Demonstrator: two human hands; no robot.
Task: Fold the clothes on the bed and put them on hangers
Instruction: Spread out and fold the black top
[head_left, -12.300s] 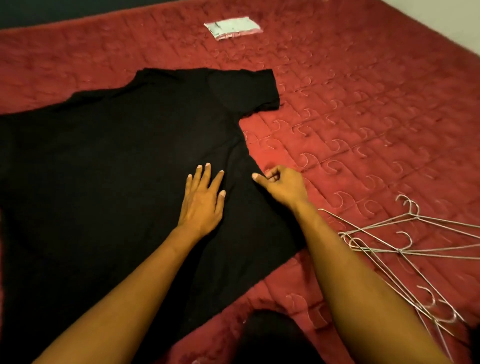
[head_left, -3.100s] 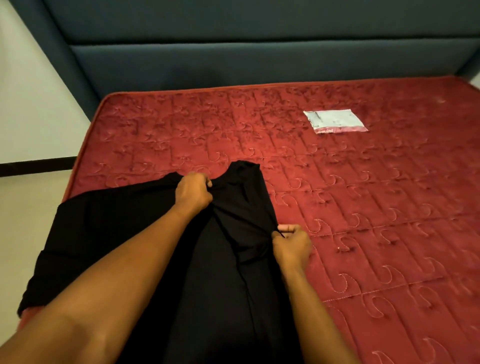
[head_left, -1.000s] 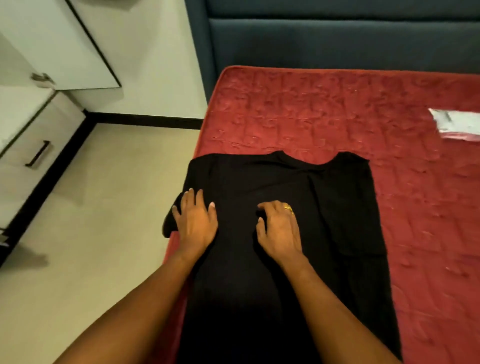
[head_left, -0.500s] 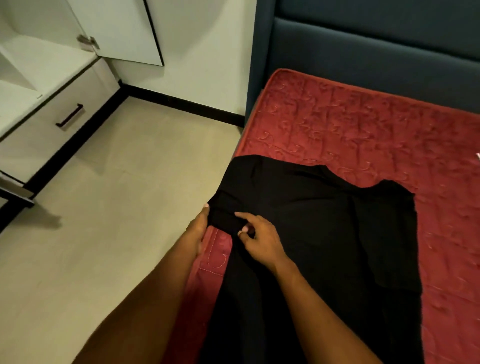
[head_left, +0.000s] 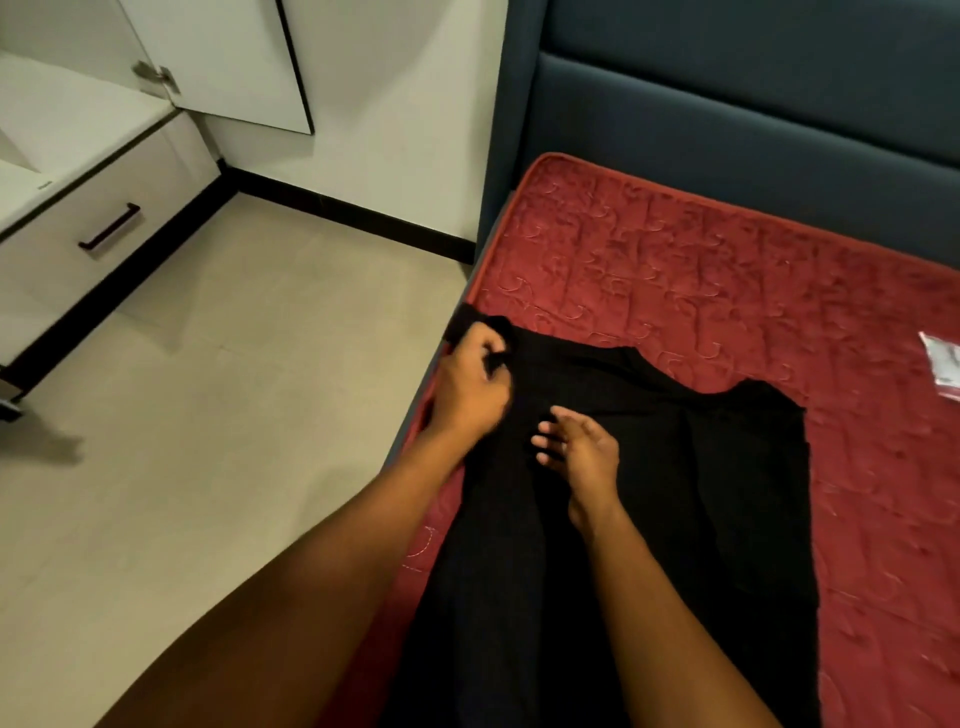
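A black T-shirt (head_left: 675, 493) lies partly folded along the left edge of the red quilted mattress (head_left: 701, 270), its neckline toward the headboard. My left hand (head_left: 470, 384) is closed on the shirt's left sleeve at the bed's edge, with a bit of black cloth sticking out past the fingers. My right hand (head_left: 579, 447) rests flat on the shirt just right of it, fingers spread, holding nothing. The right side of the shirt is folded inward. No hangers are in view.
A dark blue padded headboard (head_left: 727, 114) stands behind the mattress. A white packet (head_left: 943, 366) lies at the right edge of the bed. Left of the bed is beige tiled floor (head_left: 208, 415), a white drawer unit (head_left: 98, 228) with a dark handle, and an open cupboard door (head_left: 223, 57).
Over the last second my left hand went from flat on the shirt to gripping the left sleeve and lifting it toward the shirt's top. My right hand let go and lies flat.
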